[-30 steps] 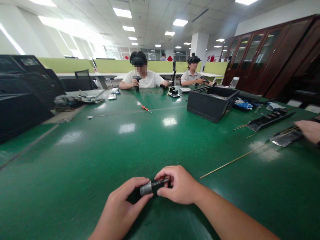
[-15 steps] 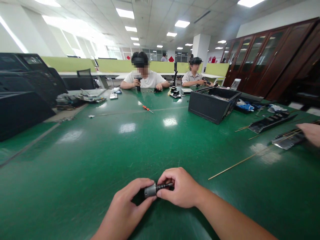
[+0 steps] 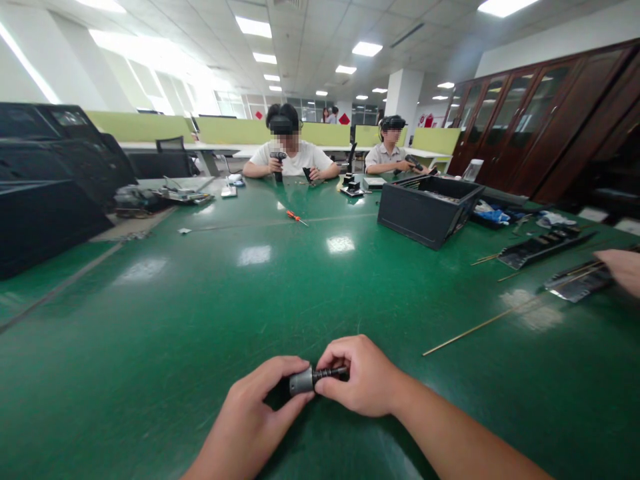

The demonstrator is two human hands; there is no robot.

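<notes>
A small grey metal cylinder [image 3: 301, 382] with a dark ribbed shaft [image 3: 325, 375] lies sideways just above the green table [image 3: 215, 300], near its front edge. My left hand [image 3: 260, 407] grips the cylinder between thumb and fingers. Around the shaft, the thumb and fingers of my right hand [image 3: 357, 377] are closed, close against the cylinder's right end. The shaft's tip points right, into the hollow of that hand. Part of the cylinder's underside is hidden by my left thumb.
An orange screwdriver [image 3: 297, 217] lies mid-table. A black bin [image 3: 420, 217] stands right of it. Thin rods [image 3: 475, 329] and metal channels lie at the right, beside another person's hand [image 3: 620, 267]. Two people sit across; black cases [image 3: 45, 220] stand left.
The thin rod at the right has shifted slightly right. Across the table, the person in white has raised a dark part in one hand. My hands keep the same grip.
</notes>
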